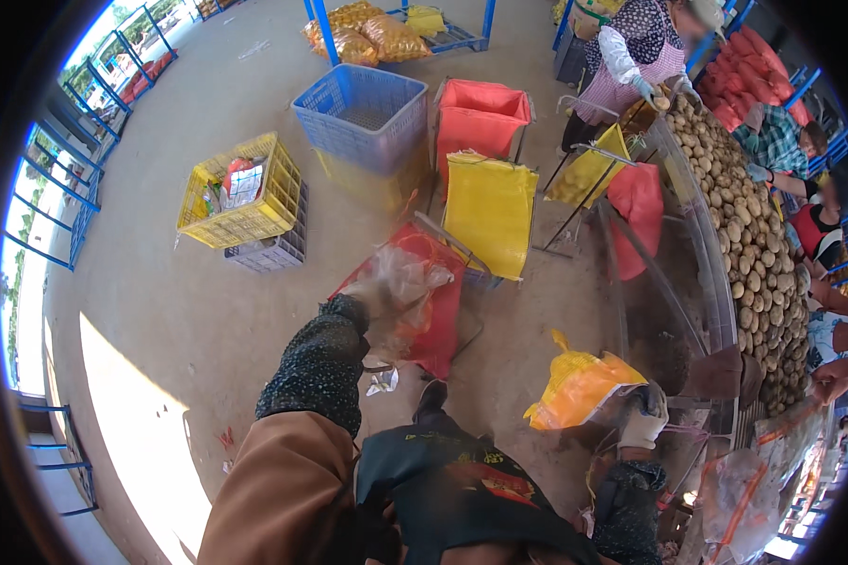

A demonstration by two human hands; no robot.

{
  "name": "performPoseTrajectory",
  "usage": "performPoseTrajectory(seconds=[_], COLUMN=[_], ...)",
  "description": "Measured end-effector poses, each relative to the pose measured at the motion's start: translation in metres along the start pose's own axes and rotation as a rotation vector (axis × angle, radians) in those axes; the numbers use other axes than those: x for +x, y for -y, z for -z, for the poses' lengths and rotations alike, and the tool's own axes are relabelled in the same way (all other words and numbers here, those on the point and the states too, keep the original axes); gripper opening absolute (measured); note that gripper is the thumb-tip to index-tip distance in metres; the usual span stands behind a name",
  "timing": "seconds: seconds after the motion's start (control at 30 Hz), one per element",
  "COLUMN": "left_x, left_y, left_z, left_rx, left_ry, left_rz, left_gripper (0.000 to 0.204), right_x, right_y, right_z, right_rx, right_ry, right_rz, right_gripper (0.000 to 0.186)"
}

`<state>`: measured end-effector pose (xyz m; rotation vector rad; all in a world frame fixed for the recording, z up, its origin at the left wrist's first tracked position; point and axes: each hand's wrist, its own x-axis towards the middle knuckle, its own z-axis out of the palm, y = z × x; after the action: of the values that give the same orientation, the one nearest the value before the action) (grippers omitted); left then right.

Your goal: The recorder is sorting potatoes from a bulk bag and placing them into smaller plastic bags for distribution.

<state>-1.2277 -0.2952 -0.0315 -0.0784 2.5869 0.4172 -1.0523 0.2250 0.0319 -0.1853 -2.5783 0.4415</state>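
We have a bag at each hand, and we judge the step in hand to be bag handling, one side apart from the other. Our white-gloved right hand (644, 422) is closed on the right end of a yellow-and-orange mesh bag (579, 381), which lies out to the left of that hand, over the floor (528, 325), near the left edge of the long metal-sided sorting table (716, 273) toward its near corner. Brown, rounded potatoes (749, 245) cover that table.

Our left hand (366, 294) is blurred at a crumpled, translucent plastic bag (410, 281) lying over a red fabric sack (440, 330); we cannot tell whether its fingers grip or merely touch. Just beyond stands a flat yellow woven sack (488, 217) on a metal frame (537, 179).

In our judgement, a next move on the left calls for sure hold of the thin plastic, clear of the red sack; on the right, it calls for keeping that grip firm.
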Motion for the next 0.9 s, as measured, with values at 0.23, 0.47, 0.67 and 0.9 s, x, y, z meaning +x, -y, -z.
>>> performPoseTrajectory(seconds=[0.23, 0.47, 0.67, 0.9], left_x=[-0.006, -0.064, -0.167, -0.234], left_y=[0.01, 0.034, 0.044, 0.119], left_z=[0.038, 0.015, 0.019, 0.012], left_rx=[0.132, -0.51, -0.452, -0.495], left_ry=[0.24, -0.193, -0.236, -0.371], left_rz=[0.005, -0.054, 0.125, 0.379], left_gripper=[0.059, 0.048, 0.049, 0.045], right_x=[0.03, 0.062, 0.099, 0.141], right_y=[0.055, 0.104, 0.16, 0.278], right_z=[-0.013, -0.024, -0.047, -0.089], right_rx=[0.107, 0.29, 0.463, 0.596], right_ry=[0.067, 0.137, 0.182, 0.217], right_rz=[0.027, 0.094, 0.325, 0.547], right_gripper=[0.022, 0.021, 0.021, 0.022])
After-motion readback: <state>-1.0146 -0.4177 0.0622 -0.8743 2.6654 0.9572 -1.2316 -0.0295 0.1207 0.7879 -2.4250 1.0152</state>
